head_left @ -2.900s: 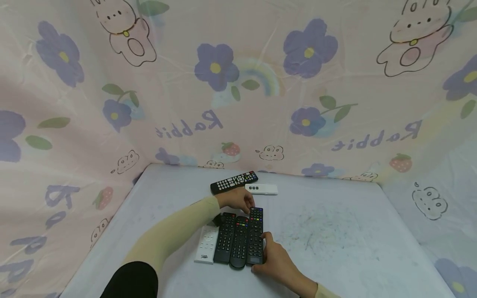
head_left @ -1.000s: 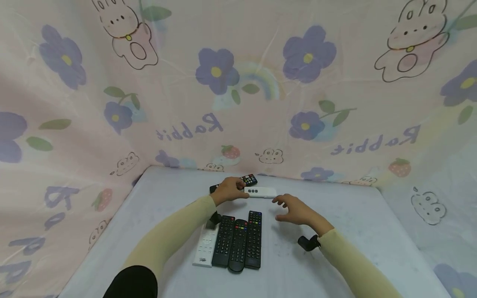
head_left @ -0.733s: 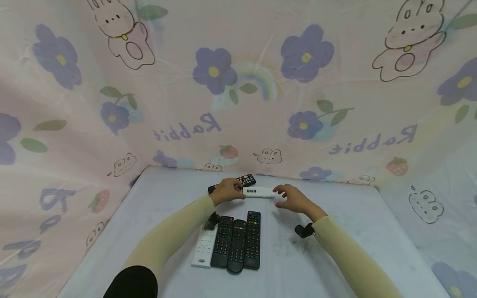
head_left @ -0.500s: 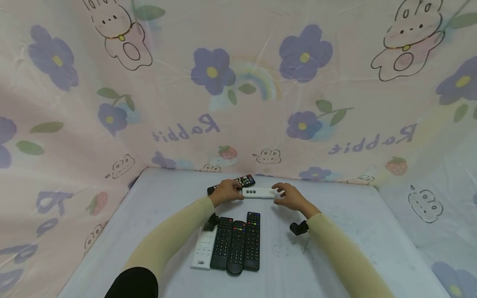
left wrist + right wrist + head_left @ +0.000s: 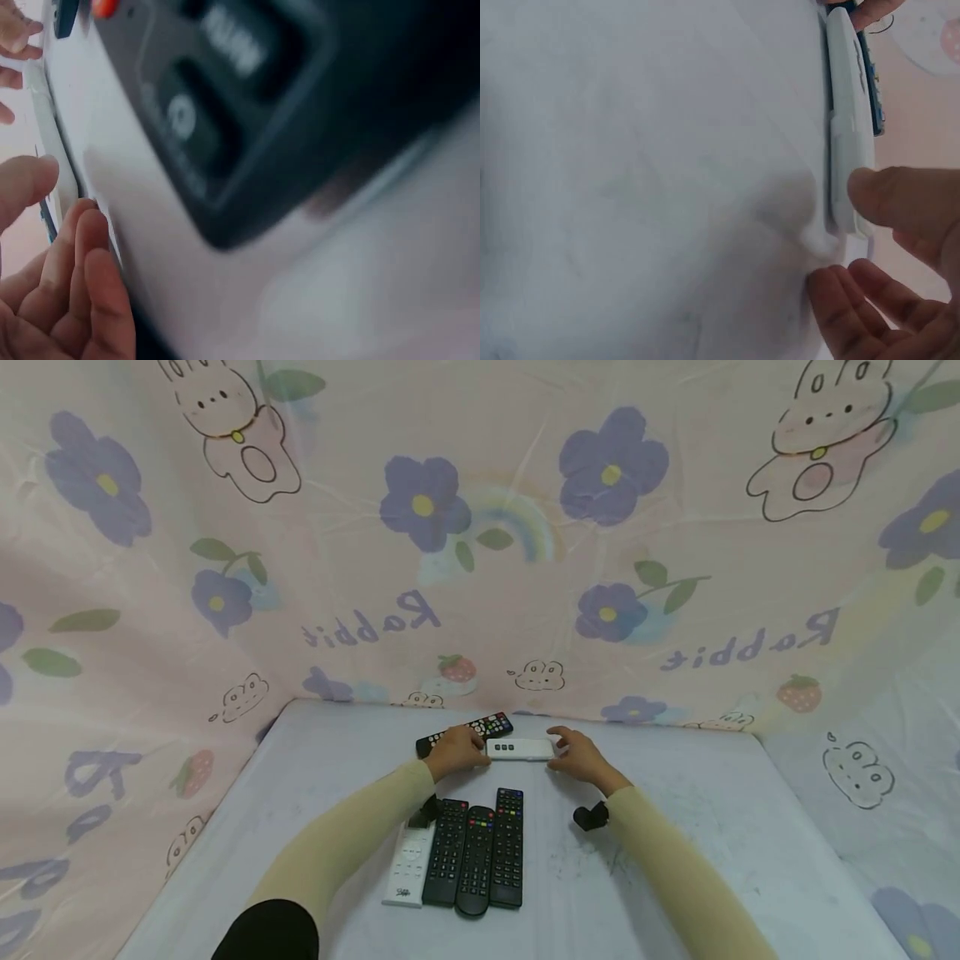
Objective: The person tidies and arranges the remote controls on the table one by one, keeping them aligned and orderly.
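Head view: white remote on the worktop, beyond four remotes; my left hand and right hand at its ends, fingers loosely parted. Left wrist: no firm hold shows. Right wrist: likewise; an uneven pinch could slew it into the black remote behind.

We look at a curtained-off place: printed cloth hangs behind and beside a white table; what room holds it, we cannot tell.
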Motion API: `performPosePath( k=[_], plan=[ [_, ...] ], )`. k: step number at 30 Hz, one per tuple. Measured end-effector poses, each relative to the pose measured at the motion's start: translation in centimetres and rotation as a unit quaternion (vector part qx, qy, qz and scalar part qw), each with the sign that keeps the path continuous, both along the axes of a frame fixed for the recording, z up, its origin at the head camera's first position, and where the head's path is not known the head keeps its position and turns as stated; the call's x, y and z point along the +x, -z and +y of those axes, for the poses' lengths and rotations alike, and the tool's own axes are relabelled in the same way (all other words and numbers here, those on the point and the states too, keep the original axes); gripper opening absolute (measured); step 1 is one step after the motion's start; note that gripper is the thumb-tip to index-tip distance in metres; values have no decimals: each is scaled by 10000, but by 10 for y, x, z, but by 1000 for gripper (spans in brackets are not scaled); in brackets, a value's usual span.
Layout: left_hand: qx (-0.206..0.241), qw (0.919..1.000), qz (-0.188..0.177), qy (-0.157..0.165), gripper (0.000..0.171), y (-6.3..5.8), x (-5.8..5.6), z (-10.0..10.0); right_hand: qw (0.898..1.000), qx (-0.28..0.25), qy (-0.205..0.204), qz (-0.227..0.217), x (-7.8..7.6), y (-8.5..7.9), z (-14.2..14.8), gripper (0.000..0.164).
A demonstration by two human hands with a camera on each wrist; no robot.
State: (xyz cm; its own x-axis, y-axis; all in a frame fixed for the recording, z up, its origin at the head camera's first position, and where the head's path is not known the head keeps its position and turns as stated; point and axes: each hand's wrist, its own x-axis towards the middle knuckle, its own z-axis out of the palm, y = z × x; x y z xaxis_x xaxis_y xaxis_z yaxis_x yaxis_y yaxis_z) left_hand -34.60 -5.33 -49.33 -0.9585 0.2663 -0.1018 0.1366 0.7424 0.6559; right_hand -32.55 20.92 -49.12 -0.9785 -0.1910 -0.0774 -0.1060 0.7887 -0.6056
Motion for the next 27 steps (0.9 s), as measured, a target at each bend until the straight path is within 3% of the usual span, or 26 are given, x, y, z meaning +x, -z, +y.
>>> performPosePath(
  k=[5,12,18,23,27],
  plan=[
    [-381,9989,190,-177,37,6,-2,3,10000,50,-56,7,-4,1,-1,65],
    [-138,9998,33,-153,38,1,4,3,10000,51,-12,-77,-7,3,-1,64],
    [407,9988,-228,117,42,-1,4,-3,9999,-2,22,-109,-8,4,0,64],
    [882,9935,-517,504,55,-2,1,-8,9999,-15,40,-128,-8,4,2,63],
    [922,9903,-718,756,66,-2,-1,-11,9999,-14,-34,-129,-7,4,3,63]
  ],
)
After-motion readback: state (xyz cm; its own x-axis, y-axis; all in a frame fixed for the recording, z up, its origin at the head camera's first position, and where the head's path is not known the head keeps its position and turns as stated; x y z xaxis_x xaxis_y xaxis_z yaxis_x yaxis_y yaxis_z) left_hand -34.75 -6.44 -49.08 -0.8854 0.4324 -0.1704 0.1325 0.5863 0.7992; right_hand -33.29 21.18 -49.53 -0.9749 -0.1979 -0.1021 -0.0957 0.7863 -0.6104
